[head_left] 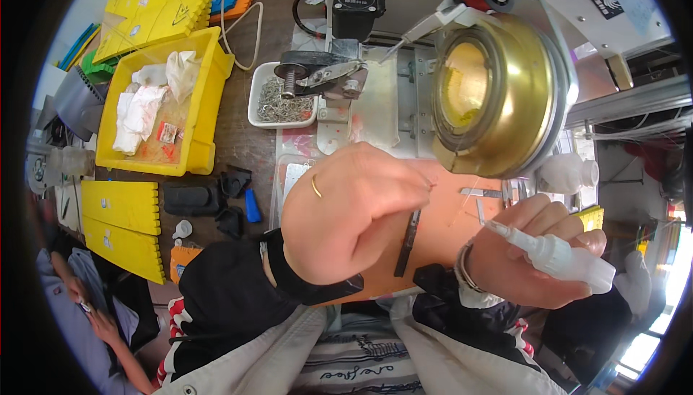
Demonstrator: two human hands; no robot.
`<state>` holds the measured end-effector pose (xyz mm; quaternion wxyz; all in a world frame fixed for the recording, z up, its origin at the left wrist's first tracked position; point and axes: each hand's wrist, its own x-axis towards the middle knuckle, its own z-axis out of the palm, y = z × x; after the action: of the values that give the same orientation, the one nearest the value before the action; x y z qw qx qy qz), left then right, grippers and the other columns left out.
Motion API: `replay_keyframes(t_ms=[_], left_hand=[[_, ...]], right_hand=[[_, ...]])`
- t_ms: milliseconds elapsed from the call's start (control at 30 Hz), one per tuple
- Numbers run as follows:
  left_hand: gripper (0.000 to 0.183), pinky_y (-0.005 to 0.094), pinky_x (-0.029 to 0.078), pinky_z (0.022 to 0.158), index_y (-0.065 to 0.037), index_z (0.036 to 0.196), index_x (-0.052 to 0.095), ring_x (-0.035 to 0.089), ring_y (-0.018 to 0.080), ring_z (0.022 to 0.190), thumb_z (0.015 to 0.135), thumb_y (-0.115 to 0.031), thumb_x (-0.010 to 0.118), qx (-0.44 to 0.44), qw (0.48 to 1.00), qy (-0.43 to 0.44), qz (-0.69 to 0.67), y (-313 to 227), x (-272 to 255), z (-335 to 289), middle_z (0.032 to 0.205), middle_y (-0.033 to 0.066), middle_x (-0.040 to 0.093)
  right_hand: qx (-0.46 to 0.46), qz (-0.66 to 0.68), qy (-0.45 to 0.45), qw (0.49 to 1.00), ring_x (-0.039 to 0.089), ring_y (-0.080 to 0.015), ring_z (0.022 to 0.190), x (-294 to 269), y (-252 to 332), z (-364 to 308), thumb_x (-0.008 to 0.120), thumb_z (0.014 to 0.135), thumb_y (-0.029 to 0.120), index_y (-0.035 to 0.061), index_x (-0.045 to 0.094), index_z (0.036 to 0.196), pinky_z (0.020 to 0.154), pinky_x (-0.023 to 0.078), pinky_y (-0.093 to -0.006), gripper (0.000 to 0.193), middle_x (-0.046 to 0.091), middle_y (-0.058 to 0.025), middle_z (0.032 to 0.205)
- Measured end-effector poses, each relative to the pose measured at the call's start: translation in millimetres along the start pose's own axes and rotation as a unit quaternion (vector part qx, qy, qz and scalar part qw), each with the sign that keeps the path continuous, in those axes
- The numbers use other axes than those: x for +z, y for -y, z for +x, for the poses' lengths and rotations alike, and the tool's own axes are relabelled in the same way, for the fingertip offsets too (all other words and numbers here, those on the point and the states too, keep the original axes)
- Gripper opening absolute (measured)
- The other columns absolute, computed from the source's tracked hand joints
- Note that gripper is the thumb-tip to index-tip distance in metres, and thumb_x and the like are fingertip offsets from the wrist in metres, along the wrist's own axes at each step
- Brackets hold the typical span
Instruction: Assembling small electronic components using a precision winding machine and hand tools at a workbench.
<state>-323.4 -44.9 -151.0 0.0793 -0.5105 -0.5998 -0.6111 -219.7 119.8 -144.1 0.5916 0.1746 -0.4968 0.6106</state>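
left hand [339, 211] over orange work mat [447, 229], fingers bunched, tips pinched together; cannot tell what, if anything, sits between them. right hand [516, 279] near mat's right side, fingers curled round white dropper bottle [559, 258], nozzle pointing up-left toward mat. dark slim tool [408, 245] on mat below left fingertips. brass-coloured bowl [530, 99] beyond hands, tilted. white tray [253, 110] of small metal pieces [283, 104] beyond left hand. yellow bin [155, 165] farther left.

Left hand [343, 211] arched, fingers [406, 182] seemingly pinched; right hand [521, 281] curled.
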Motion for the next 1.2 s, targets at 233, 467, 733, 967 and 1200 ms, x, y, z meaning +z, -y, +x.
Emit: replay_keyframes(t_ms=[233, 467, 733, 967, 1200], left_hand=[[0.037, 0.0364, 0.052, 0.062, -0.003, 0.098, 0.062, 0.066, 0.0292, 0.074, 0.067, 0.017, 0.062, -0.025, 0.996, 0.081, -0.035, 1, -9, -1, 0.099, 0.0127, 0.068], [0.03, 0.0376, 0.055, 0.063, -0.003, 0.091, 0.064, 0.067, 0.0281, 0.074, 0.066, 0.012, 0.069, -0.036, 0.996, 0.059, -0.064, 2, -5, -2, 0.102, 0.0119, 0.068], [0.024, 0.0369, 0.054, 0.065, -0.003, 0.088, 0.065, 0.065, 0.0276, 0.076, 0.068, 0.009, 0.071, -0.036, 0.996, 0.071, -0.044, 0, -7, 0, 0.103, 0.0119, 0.069], [0.023, 0.0367, 0.054, 0.065, -0.002, 0.087, 0.066, 0.065, 0.0276, 0.077, 0.068, 0.01, 0.071, -0.039, 0.994, 0.087, -0.05, 0, -10, 1, 0.104, 0.0126, 0.069], [0.023, 0.0365, 0.054, 0.065, -0.002, 0.087, 0.066, 0.065, 0.0275, 0.079, 0.069, 0.008, 0.074, -0.044, 0.994, 0.084, -0.047, -2, -9, 2, 0.104, 0.0126, 0.069]], right_hand=[[0.007, -0.03, -0.005, 1.0, 0.047, -0.0176, 0.058, 5, -10, -14, 0.059, 0.096, 0.048, 0.0028, 0.042, 0.113, 0.067, 0.05, -0.0426, 0.051, 0.048, -0.005, 0.068], [0.09, -0.07, 0.019, 0.993, 0.042, -0.0098, 0.061, 0, 0, -10, 0.052, 0.095, 0.048, 0.0106, 0.051, 0.106, 0.084, 0.046, -0.0381, 0.039, 0.043, 0.0044, 0.067], [0.082, -0.104, 0.016, 0.991, 0.042, -0.0086, 0.06, -3, 1, -10, 0.053, 0.094, 0.05, 0.0117, 0.051, 0.102, 0.077, 0.043, -0.0375, 0.039, 0.043, 0.0043, 0.066], [0.087, -0.113, 0.0, 0.99, 0.041, -0.0078, 0.06, -1, 3, -11, 0.054, 0.094, 0.051, 0.0125, 0.051, 0.1, 0.075, 0.041, -0.0384, 0.039, 0.043, 0.005, 0.065], [0.089, -0.114, -0.007, 0.989, 0.041, -0.0078, 0.06, -2, 2, -11, 0.054, 0.094, 0.051, 0.0128, 0.052, 0.1, 0.074, 0.041, -0.0366, 0.039, 0.042, 0.0049, 0.063]])
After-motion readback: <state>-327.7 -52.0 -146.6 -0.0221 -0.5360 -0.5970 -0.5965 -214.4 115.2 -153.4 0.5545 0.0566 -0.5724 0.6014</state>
